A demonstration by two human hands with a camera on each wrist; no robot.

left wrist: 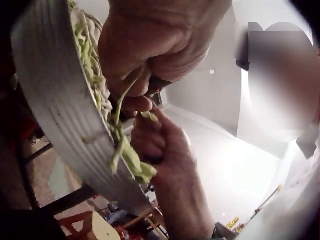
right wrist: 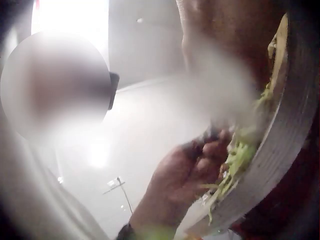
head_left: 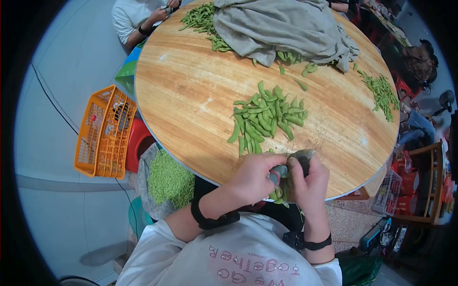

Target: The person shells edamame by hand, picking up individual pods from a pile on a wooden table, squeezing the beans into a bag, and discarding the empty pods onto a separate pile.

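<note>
Close together at the table's near edge, my left hand (head_left: pixel 248 177) and right hand (head_left: pixel 311 185) meet with bent fingers. In the left wrist view they pinch a small green soybean pod (left wrist: pixel 148 116) between them. Grey-green coverings (head_left: pixel 276 174) wrap left fingertips, with a red band beside them; a dark covering (head_left: pixel 300 155) shows at the right fingers. Several pods (head_left: pixel 279 193) lie under the hands at the rim, and some (left wrist: pixel 132 160) hang over it in the left wrist view. A heap of green soybean pods (head_left: pixel 267 113) lies just beyond the left hand.
The round wooden table (head_left: pixel 181 105) bears a grey cloth (head_left: pixel 286 28) over more pods, and a small pile (head_left: pixel 381 95) at right. Below left stand a bag of shelled beans (head_left: pixel 169 181) and an orange crate (head_left: pixel 102 133). Another person (head_left: pixel 136 21) sits at the far left.
</note>
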